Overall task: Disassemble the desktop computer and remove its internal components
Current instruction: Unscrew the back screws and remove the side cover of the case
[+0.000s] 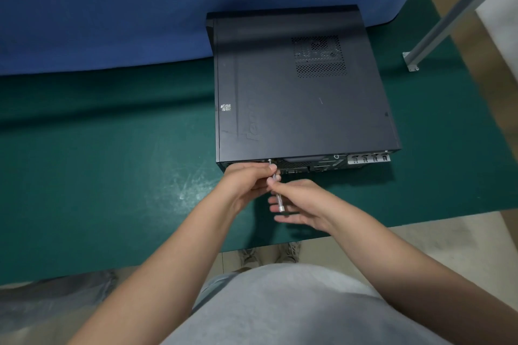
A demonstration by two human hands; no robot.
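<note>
- One black desktop computer (302,87) lies flat on its side on the green surface (112,162), its far end close against a blue panel (140,8) and its rear panel facing the person.
- Its broad upward side panel is matte, dark and closed, with a rectangular patch of perforated vent holes (319,56) toward the far right.
- A worn, raised brand word runs along the near left part of the panel, only partly readable, and a small torn silvery sticker (225,107) sits near the left edge.
- Along the near rear face show dark port openings and, at the right end, a strip of silver slot covers (368,159).
- A small screw (269,160) stands at the rear edge, left of the middle.
- The left hand (246,179) is at that spot, its fingers curled and pinching the thin metal shaft of a screwdriver (277,190) just below the screw.
- The right hand (302,204) is just beside it, thumb and forefinger pinching the screwdriver's shaft lower down, the other fingers spread loosely around the silvery handle end.
- The tool slants from the screw down toward the person.
- Both forearms are bare, and a grey shirt (280,311) fills the bottom of the view.
- Two shoes (269,256) show on the pale floor under the surface's near edge.
- A grey metal bar (459,11) slants down at the upper right to a small bracket on the surface.
</note>
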